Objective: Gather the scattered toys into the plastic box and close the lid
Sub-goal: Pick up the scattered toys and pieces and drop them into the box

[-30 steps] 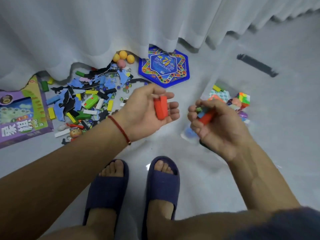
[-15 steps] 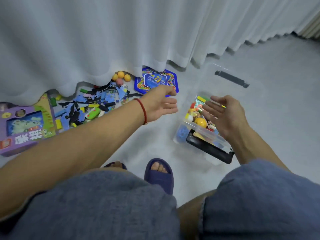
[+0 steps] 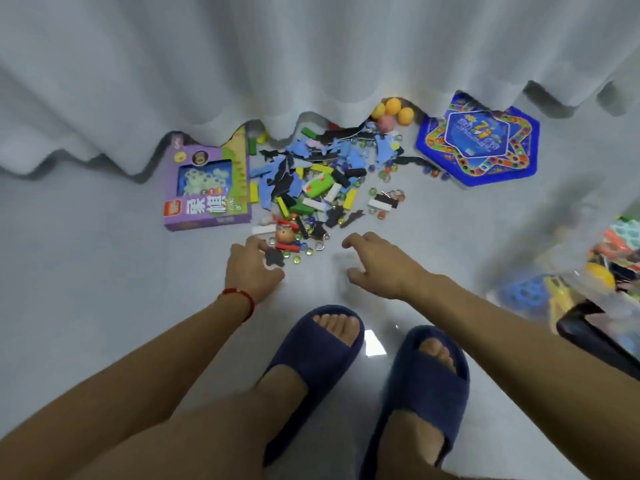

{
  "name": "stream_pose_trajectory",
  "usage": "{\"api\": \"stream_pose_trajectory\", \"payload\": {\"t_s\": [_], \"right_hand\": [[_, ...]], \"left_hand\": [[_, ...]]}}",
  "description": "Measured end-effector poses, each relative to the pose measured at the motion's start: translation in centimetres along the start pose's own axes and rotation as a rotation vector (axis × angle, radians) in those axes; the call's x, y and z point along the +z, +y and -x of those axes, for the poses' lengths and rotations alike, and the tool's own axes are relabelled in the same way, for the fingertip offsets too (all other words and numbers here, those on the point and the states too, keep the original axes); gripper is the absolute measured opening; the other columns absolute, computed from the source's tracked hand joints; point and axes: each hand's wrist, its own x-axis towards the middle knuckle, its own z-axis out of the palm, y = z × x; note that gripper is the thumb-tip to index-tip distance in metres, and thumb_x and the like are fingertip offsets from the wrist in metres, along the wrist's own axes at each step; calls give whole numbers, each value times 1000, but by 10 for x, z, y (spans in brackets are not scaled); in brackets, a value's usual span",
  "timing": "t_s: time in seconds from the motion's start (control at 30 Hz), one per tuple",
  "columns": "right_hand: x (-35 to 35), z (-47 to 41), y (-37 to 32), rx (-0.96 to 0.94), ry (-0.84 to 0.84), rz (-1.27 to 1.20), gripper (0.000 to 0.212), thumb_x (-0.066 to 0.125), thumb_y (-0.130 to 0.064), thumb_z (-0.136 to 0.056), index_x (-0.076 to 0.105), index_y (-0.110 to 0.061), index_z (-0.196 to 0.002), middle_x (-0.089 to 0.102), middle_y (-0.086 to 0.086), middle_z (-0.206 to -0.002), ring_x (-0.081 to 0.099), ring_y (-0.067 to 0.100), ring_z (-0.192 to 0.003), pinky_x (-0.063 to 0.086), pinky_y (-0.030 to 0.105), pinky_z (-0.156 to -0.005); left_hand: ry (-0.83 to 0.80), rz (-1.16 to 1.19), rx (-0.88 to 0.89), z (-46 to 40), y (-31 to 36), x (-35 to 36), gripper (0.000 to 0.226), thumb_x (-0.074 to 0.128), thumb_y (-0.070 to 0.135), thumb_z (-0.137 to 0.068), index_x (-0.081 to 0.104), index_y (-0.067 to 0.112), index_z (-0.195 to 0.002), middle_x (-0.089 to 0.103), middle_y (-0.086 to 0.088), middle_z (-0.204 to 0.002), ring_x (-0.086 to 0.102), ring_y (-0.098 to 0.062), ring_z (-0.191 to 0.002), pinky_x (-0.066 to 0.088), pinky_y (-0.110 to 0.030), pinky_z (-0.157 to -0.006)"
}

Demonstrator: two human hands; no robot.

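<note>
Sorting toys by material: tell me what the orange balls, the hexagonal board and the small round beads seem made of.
Orange balls: probably foam or soft plastic, matte, no glare.
Hexagonal board: likely printed card, flat with slight sheen.
Round beads: glass-like marbles, translucent and glinting.

Toys and other things counted on the floor

Four foam balls (image 3: 392, 112) are seen, three orange-yellow and one pink; one purple game box (image 3: 207, 188), one blue hexagonal game board (image 3: 479, 140), one clear plastic box (image 3: 609, 271), two hands and two slippers (image 3: 311, 368) are counted; the small scattered pieces (image 3: 322, 181) cannot be counted.
</note>
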Motion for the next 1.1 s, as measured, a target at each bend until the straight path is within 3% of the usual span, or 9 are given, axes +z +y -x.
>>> {"api": "stream_pose_trajectory", "payload": {"t_s": [0.17, 0.3, 0.43, 0.6, 0.73, 0.87, 0.93, 1.0, 1.1], "right_hand": [[41, -57, -14, -44, 66, 75, 68, 68, -41, -88, 34, -21, -145, 37, 10, -143, 55, 33, -117, 54, 45, -85], [64, -89, -11, -37, 136, 65, 79, 73, -41, -85, 30, -22, -147, 21, 16, -153, 48, 40, -124, 54, 49, -85], [76, -112, -7, -37, 182, 79, 79, 74, -39, -82, 32, -20, -147, 27, 17, -146, 46, 39, -120, 55, 46, -82], [85, -121, 1, -154, 242, 121, 52, 65, -32, -93, 44, -13, -135, 42, 18, -129, 55, 33, -100, 54, 41, -78], [86, -120, 1, -163, 267, 105, 40, 58, -32, -97, 47, -13, -131, 44, 17, -124, 53, 28, -92, 53, 36, -73], [86, -112, 0, -121, 314, 60, 23, 56, -13, -94, 50, -11, -116, 42, 12, -110, 43, 21, -79, 38, 30, -62], [87, -109, 2, -104, 325, 72, 24, 55, -3, -91, 51, -9, -114, 43, 12, -106, 41, 20, -79, 35, 29, -63], [91, -107, 5, -123, 345, 133, 31, 60, 4, -87, 54, -7, -116, 48, 13, -106, 46, 22, -82, 41, 30, -65], [87, -107, 7, -82, 317, 36, 32, 57, 1, -91, 56, -6, -122, 52, 14, -115, 52, 24, -93, 44, 30, -79]], "left_hand": [[36, -32, 94, -27, -16, 20, 75, 84, 27, -71, 42, 18, -132, 37, -11, -130, 51, -26, -111, 40, -23, -89], [41, -73, 203, -48, -20, 29, 92, 85, 33, -69, 33, 28, -145, 35, -12, -130, 52, -29, -112, 45, -29, -98], [31, -160, 285, -62, -19, 35, 85, 80, 46, -72, 32, 42, -143, 36, -8, -123, 52, -28, -105, 52, -38, -94], [53, -260, 367, -68, -17, 44, 67, 76, 40, -79, 41, 40, -137, 41, -8, -124, 50, -28, -107, 54, -44, -88], [77, -316, 404, -68, -21, 48, 60, 68, 38, -87, 42, 37, -140, 47, -9, -125, 47, -30, -111, 53, -42, -86], [98, -300, 406, -66, -22, 50, 55, 66, 33, -88, 44, 34, -139, 48, -10, -124, 46, -31, -111, 52, -40, -83], [113, -283, 384, -66, -22, 51, 54, 67, 30, -86, 47, 33, -136, 48, -10, -122, 47, -32, -108, 52, -40, -81], [122, -262, 349, -65, -20, 54, 52, 68, 28, -86, 49, 34, -133, 48, -9, -122, 47, -32, -105, 51, -39, -81], [131, -266, 311, -67, -17, 56, 46, 67, 28, -88, 49, 35, -130, 48, -9, -122, 47, -33, -104, 48, -37, -79]]}}
